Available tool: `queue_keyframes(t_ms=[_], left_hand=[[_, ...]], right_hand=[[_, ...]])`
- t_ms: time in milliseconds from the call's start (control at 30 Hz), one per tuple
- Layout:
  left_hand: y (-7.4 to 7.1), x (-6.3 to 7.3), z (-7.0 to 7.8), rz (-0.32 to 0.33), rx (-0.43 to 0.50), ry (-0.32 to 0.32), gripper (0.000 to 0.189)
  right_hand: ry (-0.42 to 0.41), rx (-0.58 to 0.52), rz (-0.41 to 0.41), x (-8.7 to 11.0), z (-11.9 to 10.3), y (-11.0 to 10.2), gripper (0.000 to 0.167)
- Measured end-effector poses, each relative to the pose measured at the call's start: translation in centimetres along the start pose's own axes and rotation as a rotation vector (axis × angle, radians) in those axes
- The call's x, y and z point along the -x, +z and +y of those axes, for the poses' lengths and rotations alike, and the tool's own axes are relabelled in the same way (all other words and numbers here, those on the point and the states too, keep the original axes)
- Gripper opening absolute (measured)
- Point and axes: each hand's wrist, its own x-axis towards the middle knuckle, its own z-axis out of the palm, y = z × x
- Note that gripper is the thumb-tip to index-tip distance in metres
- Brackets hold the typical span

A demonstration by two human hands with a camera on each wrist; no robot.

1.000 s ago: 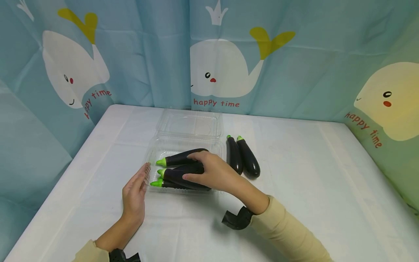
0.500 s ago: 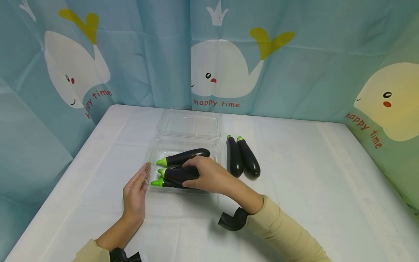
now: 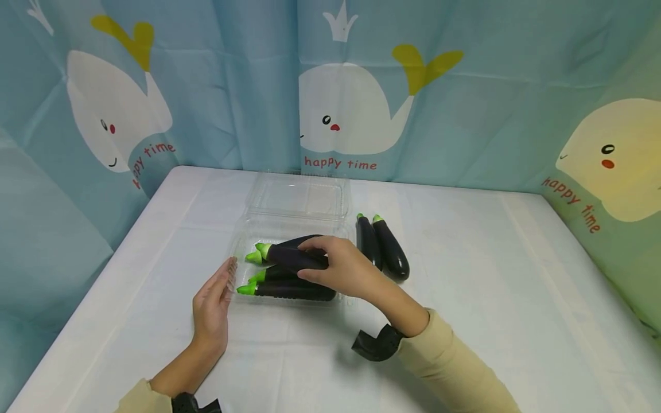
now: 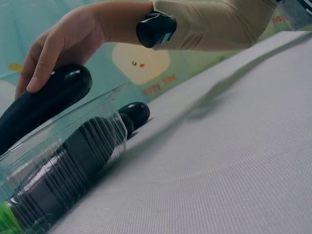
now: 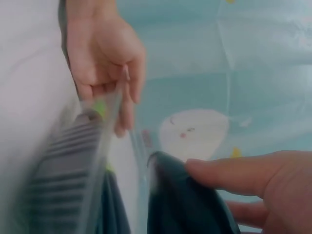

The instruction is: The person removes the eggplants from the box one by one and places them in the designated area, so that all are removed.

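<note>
My right hand (image 3: pixel 346 268) grips the thick end of a black eggplant (image 3: pixel 294 258) with a green stem, lifted above a clear plastic clamshell box (image 3: pixel 241 236). The left wrist view shows this held eggplant (image 4: pixel 53 92) tilted over the box wall. In the box lie other eggplants: one along the front (image 3: pixel 294 290), another just behind it (image 3: pixel 279 273), and a third at the back, partly covered by the held one. Beside the box's left wall, my left hand (image 3: pixel 210 315) rests its extended fingers against the plastic.
The box's lid (image 3: pixel 299 195) is folded back towards the patterned curtain (image 3: pixel 465 126). Right of the box, two more eggplants (image 3: pixel 391 249) lie side by side on the white-covered table (image 3: pixel 490 298).
My right hand first closed round an eggplant in the box's front pile. It then raised it and moved it backwards, uncovering the front eggplants. My left hand has stayed in place.
</note>
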Motion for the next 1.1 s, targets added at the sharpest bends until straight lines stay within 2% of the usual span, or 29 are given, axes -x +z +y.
queue_keyframes(t_ms=[333,567,1100], left_hand=[[-0.1,0.0,0.0,-0.015,0.001,0.004,0.042],[0.0,0.0,-0.1,-0.016,-0.003,0.001,0.042],[-0.1,-0.1,-0.2,-0.005,-0.008,0.003,0.041]], right_hand=[[0.037,-0.015,0.125,0.8,0.9,-2.6,0.040],[0.127,-0.067,0.202,1.4,2.3,-4.4,0.044],[0.243,-0.063,0.301,3.2,4.8,-6.9,0.045]])
